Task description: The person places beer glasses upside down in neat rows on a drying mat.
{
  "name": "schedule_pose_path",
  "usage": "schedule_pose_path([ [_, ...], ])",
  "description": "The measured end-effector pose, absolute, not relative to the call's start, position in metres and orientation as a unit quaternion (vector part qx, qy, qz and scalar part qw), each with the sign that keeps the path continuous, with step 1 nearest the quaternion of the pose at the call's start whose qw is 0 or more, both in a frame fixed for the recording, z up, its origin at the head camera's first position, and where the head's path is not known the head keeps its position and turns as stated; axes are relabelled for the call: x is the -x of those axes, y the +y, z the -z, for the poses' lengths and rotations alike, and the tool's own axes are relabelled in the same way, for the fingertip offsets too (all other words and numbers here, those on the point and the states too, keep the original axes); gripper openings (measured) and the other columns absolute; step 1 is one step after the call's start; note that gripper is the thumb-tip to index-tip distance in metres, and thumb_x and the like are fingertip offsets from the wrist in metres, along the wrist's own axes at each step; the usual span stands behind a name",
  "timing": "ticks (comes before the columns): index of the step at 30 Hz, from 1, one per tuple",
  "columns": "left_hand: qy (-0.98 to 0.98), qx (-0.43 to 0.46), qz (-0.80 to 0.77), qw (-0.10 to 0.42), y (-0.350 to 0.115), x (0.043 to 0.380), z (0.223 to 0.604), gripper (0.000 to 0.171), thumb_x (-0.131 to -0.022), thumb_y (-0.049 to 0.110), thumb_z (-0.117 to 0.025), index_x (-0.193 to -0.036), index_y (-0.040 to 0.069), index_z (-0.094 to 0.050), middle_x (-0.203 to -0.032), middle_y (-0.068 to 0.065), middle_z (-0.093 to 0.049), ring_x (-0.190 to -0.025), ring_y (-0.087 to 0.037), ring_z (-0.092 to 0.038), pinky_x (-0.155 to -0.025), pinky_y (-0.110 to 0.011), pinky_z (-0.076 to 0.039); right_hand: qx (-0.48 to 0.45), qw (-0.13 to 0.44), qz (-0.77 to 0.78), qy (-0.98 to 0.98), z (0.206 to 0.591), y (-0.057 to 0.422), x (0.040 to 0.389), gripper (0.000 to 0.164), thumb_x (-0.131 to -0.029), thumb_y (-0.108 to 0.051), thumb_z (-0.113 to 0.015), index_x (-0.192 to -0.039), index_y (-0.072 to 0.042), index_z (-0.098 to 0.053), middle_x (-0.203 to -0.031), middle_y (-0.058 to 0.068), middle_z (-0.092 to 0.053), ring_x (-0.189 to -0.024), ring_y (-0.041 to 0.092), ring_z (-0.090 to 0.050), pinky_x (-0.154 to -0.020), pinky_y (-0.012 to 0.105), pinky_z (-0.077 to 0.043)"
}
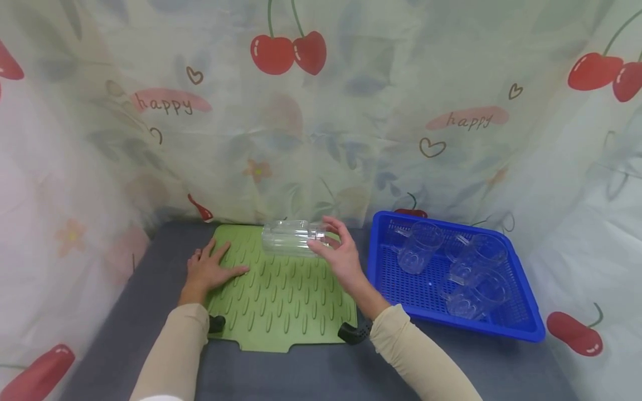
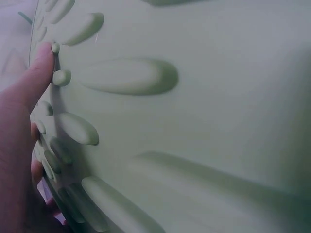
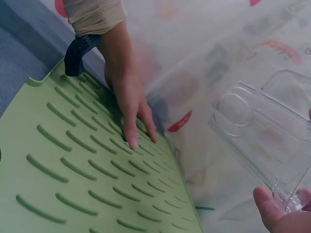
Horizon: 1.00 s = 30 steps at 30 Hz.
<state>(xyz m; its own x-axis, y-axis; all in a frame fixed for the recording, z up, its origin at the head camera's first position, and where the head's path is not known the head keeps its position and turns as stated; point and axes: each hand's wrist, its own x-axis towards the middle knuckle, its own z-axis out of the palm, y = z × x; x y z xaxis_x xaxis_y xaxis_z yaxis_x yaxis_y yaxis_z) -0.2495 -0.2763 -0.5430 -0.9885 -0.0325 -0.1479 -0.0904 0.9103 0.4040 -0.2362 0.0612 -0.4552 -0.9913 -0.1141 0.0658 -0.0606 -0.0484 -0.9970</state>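
A clear mug [image 1: 286, 236] lies sideways in the air above the back of the green ridged mat [image 1: 281, 331]. My right hand [image 1: 343, 259] grips it at its right end, thumb in front and fingers behind. In the right wrist view the mug [image 3: 243, 145] shows its round base and a handle, and part of the right hand [image 3: 284, 218] is cut off by the frame. My left hand [image 1: 208, 270] rests on the mat's left edge with fingers spread. Seen from the left wrist, its thumb [image 2: 36, 73] lies along the ridges of the mat [image 2: 218, 107].
To the right, a blue plastic basket [image 1: 373, 262] contains three clear mugs [image 1: 421, 248]. Mat and basket both sit on a dark grey tabletop [image 1: 311, 373]. A printed curtain [image 1: 225, 167] hangs close behind and at both sides. Black wrist-worn pieces [image 1: 354, 332] overlap the mat's lower corners.
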Motion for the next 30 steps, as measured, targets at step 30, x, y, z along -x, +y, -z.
schedule_pose_path([
  [30, 0.974, 0.041, -0.213, 0.073, -0.279, 0.251, 0.549, 0.105, -0.086, 0.076, -0.061, -0.164, 0.018, -0.023, -0.172, -0.023, -0.001, -0.151, -0.062, -0.002, -0.119, -0.078, -0.004, 0.021, 0.049, 0.760, 0.648, 0.475, -0.017, 0.261, 0.064, -0.084, -0.008, -0.080, -0.142, -0.014, -0.052, -0.144, 0.014, -0.049, -0.127, 0.032, -0.060, -0.101, 0.037, -0.057],
])
